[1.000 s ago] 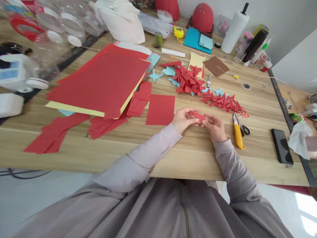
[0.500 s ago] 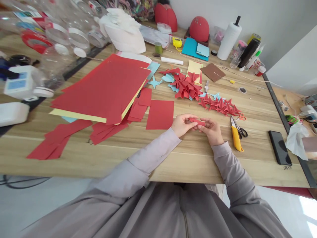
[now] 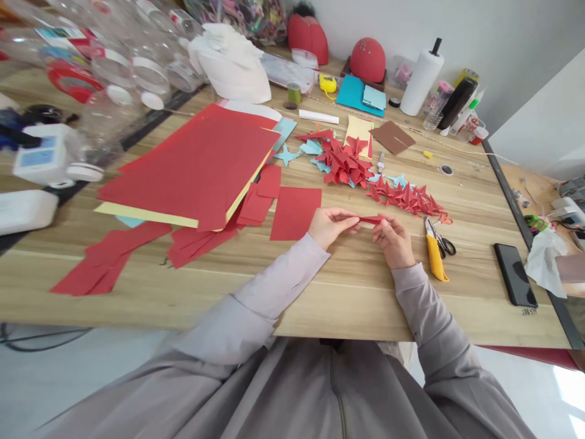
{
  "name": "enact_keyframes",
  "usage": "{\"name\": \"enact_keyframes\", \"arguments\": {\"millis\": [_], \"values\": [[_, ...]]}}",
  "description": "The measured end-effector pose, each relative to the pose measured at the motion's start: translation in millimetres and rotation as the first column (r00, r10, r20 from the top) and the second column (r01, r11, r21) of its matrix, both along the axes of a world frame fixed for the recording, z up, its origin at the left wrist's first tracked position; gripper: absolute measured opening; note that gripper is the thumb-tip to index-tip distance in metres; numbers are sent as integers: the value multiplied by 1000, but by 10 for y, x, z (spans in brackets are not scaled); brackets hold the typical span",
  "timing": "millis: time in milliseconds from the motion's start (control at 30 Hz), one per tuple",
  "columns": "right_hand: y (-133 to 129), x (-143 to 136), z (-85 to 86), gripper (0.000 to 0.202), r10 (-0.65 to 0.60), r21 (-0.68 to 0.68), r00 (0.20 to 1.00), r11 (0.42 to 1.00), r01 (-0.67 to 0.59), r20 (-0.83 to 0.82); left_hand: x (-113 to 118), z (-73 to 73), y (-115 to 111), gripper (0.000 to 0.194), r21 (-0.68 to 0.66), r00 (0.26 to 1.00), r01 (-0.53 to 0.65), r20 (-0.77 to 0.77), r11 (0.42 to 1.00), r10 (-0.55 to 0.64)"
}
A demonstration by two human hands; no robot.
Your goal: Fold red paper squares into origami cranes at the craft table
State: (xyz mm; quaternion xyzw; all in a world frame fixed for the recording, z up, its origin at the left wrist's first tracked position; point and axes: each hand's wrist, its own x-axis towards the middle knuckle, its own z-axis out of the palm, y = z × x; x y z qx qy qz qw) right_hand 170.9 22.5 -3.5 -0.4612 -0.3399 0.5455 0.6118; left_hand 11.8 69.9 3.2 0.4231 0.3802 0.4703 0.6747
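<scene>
A narrow folded piece of red paper (image 3: 369,219) is stretched between my two hands, just above the wooden table. My left hand (image 3: 333,225) pinches its left end, and my right hand (image 3: 393,239) grips the right end with thumb and fingers. Beside my left hand lies a flat red paper square (image 3: 296,213). Beyond my hands are a heap of folded red paper stars (image 3: 345,161) and a row of more red stars (image 3: 406,198), with light blue ones among them. The fingertips partly cover the paper's ends.
A stack of large red sheets (image 3: 196,164) covers the left, with cut red strips (image 3: 109,256) before it. A yellow utility knife (image 3: 436,256), black-handled scissors (image 3: 445,245) and a phone (image 3: 515,274) lie to the right. Plastic bottles (image 3: 150,73) crowd the far left.
My hands have moved apart, the left one slightly leftward and the right one slightly rightward. More of the narrow red paper now shows between them.
</scene>
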Motion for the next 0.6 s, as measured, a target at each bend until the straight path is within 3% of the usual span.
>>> {"name": "enact_keyframes", "arguments": {"millis": [133,300,467,600], "values": [[4,-6,-19,45,9,9,997,1000,-10,74,11,-20,-4,38,26,1000,-6,-19,1000,7],[-35,-46,4,29,-138,153,961,983,103,239,8,-92,16,31,73,996,-43,-79,996,49],[-77,-112,4,28,3,113,922,992,-50,387,30,-114,0,30,100,989,-17,-142,995,31],[-71,-120,-47,29,-4,86,922,996,-32,387,73,-118,-39,41,56,996,43,-74,998,-39]]}}
